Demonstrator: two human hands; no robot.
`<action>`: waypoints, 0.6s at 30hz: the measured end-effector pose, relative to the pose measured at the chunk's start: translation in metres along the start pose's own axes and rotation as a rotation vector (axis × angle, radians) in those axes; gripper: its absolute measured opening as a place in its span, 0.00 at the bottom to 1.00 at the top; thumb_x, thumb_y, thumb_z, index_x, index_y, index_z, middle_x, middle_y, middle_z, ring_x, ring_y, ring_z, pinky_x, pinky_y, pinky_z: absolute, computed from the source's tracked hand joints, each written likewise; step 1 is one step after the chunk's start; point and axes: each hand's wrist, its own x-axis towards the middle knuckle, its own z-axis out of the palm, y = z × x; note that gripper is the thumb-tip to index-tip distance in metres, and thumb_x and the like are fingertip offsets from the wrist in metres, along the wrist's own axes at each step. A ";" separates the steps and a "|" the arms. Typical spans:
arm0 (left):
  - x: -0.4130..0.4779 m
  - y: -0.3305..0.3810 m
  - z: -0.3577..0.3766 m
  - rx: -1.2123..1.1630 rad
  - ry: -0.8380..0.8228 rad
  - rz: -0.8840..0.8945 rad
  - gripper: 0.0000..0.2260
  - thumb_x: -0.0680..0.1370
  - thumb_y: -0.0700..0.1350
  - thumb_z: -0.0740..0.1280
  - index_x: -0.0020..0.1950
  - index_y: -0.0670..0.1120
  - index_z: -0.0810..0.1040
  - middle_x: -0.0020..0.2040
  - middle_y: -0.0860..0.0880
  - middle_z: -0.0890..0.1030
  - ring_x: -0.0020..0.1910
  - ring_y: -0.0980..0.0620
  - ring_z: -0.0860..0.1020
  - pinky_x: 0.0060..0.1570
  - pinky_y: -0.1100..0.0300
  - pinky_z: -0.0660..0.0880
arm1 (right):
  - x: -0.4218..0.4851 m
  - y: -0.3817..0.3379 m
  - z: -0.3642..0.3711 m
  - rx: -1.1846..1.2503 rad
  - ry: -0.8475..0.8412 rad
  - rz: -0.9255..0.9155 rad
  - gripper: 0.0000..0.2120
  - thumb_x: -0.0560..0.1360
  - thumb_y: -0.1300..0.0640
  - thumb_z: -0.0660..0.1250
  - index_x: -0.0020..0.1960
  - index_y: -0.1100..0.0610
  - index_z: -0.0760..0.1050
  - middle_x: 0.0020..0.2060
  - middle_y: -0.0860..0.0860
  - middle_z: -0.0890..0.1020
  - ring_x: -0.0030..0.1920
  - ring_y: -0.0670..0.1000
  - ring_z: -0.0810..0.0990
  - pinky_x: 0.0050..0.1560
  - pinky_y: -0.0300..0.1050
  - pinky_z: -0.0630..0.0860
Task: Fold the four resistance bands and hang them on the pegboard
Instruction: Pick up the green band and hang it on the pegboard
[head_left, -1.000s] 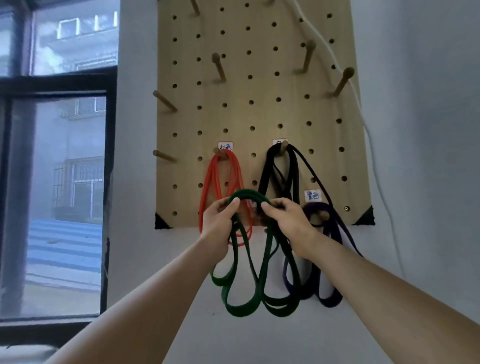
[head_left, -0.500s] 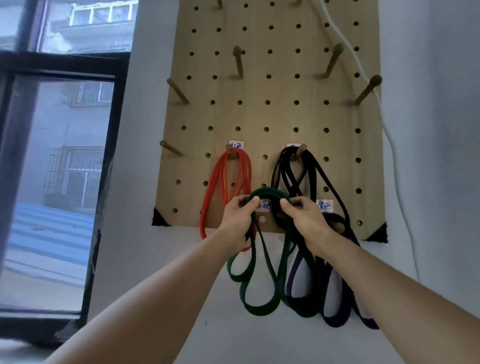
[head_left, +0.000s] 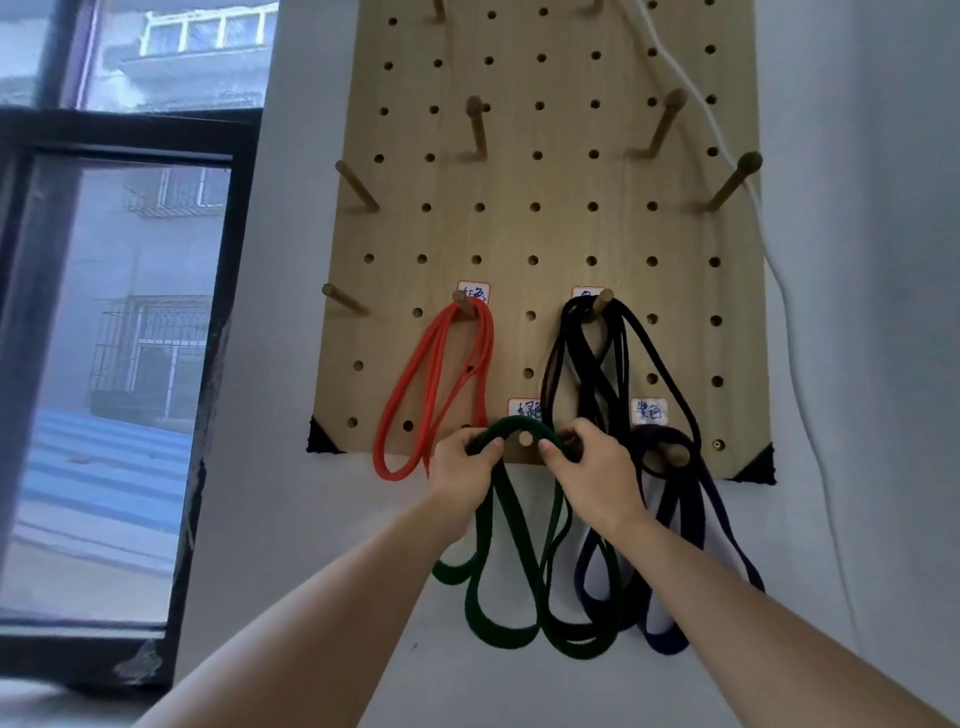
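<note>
At the pegboard's lower edge, centre: left hand (head_left: 460, 470) and right hand (head_left: 597, 467) each pinch the top arch of the folded green band (head_left: 514, 427), thumbs on its near face, the other fingers curled round behind it. Between the two thumbs the round end of the bottom-centre peg (head_left: 525, 439) shows just under the arch, so the fold lies over the peg. Whether its weight rests there cannot be told. The band's loops hang below the hands, against the wall.

Progress, as judged: three of the four bands are hung. The red band (head_left: 434, 387) is on a peg up and to the left, the black band (head_left: 589, 364) on a peg up and to the right, and the purple band (head_left: 675, 519) on the low peg to the right. The green band is the last, so what is left is to seat it fully and let go.

Surroundings: a paper label (head_left: 524, 410) sits just above the green arch, with others beside the occupied pegs. Bare pegs (head_left: 356, 192) stand higher on the pegboard (head_left: 519, 234). A white cord (head_left: 779, 286) runs down its right side, and a dark-framed window (head_left: 130, 364) lies far left.

Obstructions: red strands hang just beside the left hand, black strands drop behind the right hand, and purple loops overlap the green loops at lower right. Snagging on release is a likely risk.
</note>
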 end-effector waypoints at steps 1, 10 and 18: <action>-0.001 0.000 0.000 0.010 -0.002 0.004 0.06 0.81 0.46 0.69 0.56 0.50 0.83 0.48 0.48 0.86 0.50 0.48 0.84 0.57 0.48 0.81 | -0.001 0.000 0.000 -0.027 -0.005 0.005 0.08 0.76 0.40 0.67 0.47 0.43 0.74 0.44 0.49 0.81 0.46 0.49 0.80 0.44 0.45 0.77; -0.012 0.009 -0.018 0.431 -0.066 0.176 0.06 0.80 0.48 0.71 0.55 0.54 0.85 0.42 0.56 0.85 0.42 0.56 0.83 0.48 0.54 0.82 | -0.010 -0.008 -0.016 -0.289 -0.108 -0.117 0.14 0.78 0.44 0.68 0.59 0.50 0.81 0.45 0.51 0.82 0.56 0.53 0.74 0.50 0.52 0.78; -0.020 0.028 -0.016 0.356 0.083 0.358 0.11 0.79 0.40 0.69 0.59 0.51 0.84 0.49 0.58 0.84 0.45 0.65 0.81 0.48 0.66 0.78 | -0.010 -0.023 -0.074 -0.243 -0.015 -0.368 0.07 0.79 0.55 0.70 0.56 0.54 0.83 0.47 0.47 0.85 0.48 0.44 0.81 0.55 0.40 0.78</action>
